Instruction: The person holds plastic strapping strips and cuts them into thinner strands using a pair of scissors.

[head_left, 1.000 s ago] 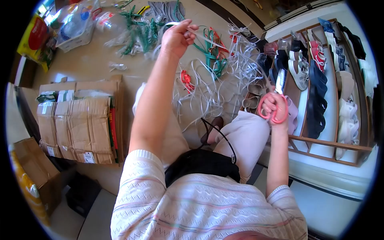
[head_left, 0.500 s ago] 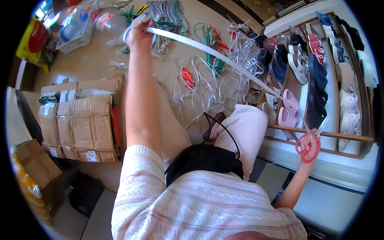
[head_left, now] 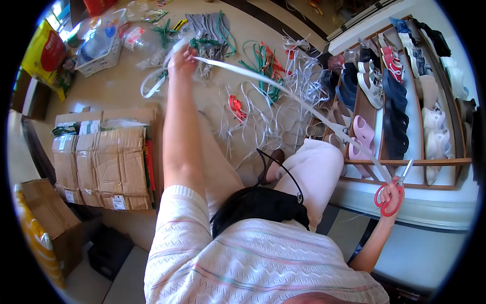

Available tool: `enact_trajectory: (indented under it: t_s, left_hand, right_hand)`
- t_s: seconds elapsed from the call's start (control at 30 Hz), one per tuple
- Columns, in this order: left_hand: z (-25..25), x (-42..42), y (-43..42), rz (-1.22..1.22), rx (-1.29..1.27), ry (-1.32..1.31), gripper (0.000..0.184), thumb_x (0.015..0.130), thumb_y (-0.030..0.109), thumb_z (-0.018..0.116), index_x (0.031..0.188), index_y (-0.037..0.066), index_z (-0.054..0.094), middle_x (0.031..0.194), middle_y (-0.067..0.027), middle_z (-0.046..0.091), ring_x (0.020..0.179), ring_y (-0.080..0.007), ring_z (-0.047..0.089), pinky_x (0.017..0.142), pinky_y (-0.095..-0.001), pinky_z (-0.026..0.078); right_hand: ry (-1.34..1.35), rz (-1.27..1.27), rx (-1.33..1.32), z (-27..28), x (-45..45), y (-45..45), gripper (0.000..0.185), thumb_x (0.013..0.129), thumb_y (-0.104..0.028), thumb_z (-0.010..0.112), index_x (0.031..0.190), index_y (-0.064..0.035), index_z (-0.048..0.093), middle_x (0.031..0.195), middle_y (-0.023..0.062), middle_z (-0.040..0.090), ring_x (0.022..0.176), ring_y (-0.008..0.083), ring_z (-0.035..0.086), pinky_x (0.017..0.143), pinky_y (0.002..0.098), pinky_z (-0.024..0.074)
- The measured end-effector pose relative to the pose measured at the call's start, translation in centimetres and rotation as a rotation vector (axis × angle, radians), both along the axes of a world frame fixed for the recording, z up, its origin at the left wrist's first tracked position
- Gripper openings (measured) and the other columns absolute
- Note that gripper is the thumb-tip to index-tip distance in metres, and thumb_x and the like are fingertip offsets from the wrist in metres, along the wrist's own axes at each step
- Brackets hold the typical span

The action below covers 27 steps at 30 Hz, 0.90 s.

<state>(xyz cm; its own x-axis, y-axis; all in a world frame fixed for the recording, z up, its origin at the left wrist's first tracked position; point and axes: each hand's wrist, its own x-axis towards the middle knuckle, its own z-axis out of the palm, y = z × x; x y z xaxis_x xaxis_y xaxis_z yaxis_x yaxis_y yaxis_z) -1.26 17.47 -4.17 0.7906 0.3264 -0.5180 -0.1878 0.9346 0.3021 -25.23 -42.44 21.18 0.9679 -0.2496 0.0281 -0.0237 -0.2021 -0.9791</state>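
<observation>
A long flat white plastic strap stretches across the view from one hand to the other. My left hand is raised at the upper left with its fingers closed on the strap, and a loop of it hangs down beside the wrist. At the lower right, my right hand is wrapped round scissors with red handles. Their metal blades point up and away. The strap's other end reaches the same hand, beside the scissors; how the fingers grip it is partly hidden.
Tangled white strips lie on the floor ahead, with a red bundle and green strips. A shoe rack stands at right. Flattened cardboard, a white basket and a yellow bag are at left.
My left hand has come slightly lower, and a loop of strap now hangs to its left. My right hand with the scissors also sits slightly lower.
</observation>
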Motion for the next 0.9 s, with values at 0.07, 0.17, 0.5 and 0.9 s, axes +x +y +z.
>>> enact_trajectory:
  t_s: [0.07, 0.17, 0.5, 0.9]
  left_hand:
    - [1.5, -0.6, -0.9, -0.012, 0.085, 0.057, 0.017, 0.079, 0.005, 0.055, 0.096, 0.004, 0.053, 0.082, -0.0121, 0.060, 0.057, -0.0159, 0.053, 0.046, -0.0250, 0.037]
    - [1.4, -0.6, -0.7, -0.123, 0.262, -0.058, 0.023, 0.078, 0.003, 0.052, 0.102, 0.002, 0.050, 0.085, -0.0135, 0.060, 0.060, -0.0168, 0.055, 0.047, -0.0258, 0.039]
    - [2.9, 1.7, -2.5, -0.154, 0.521, -0.036, 0.031, 0.076, -0.003, 0.047, 0.107, 0.000, 0.051, 0.088, -0.0141, 0.060, 0.064, -0.0201, 0.058, 0.063, -0.0374, 0.048]
    - [4.2, 2.1, -4.5, -0.508, 0.807, 0.082, 0.032, 0.083, 0.012, 0.050, 0.115, 0.003, 0.050, 0.075, -0.0089, 0.060, 0.057, -0.0179, 0.061, 0.046, -0.0271, 0.049]
  right_hand:
    - [0.030, 0.025, 0.049, -0.7, 0.7, 0.2, 0.022, 0.082, -0.008, 0.049, 0.102, -0.0028, 0.046, 0.055, -0.0019, 0.036, 0.039, 0.0040, 0.031, 0.036, 0.0181, 0.0298]
    - [0.057, 0.070, 0.079, -1.2, 2.3, 0.6, 0.021, 0.083, -0.008, 0.049, 0.103, -0.0028, 0.047, 0.055, -0.0034, 0.035, 0.040, 0.0033, 0.032, 0.036, 0.0169, 0.0285]
    - [0.044, 0.008, 0.027, -1.2, 4.4, -0.6, 0.018, 0.082, -0.006, 0.048, 0.099, -0.0021, 0.047, 0.054, -0.0018, 0.035, 0.039, 0.0045, 0.031, 0.036, 0.0176, 0.0288]
    - [0.123, 0.047, 0.221, -2.7, 6.4, 0.4, 0.016, 0.086, -0.009, 0.048, 0.101, -0.0046, 0.046, 0.053, -0.0031, 0.034, 0.040, 0.0037, 0.031, 0.037, 0.0181, 0.0270]
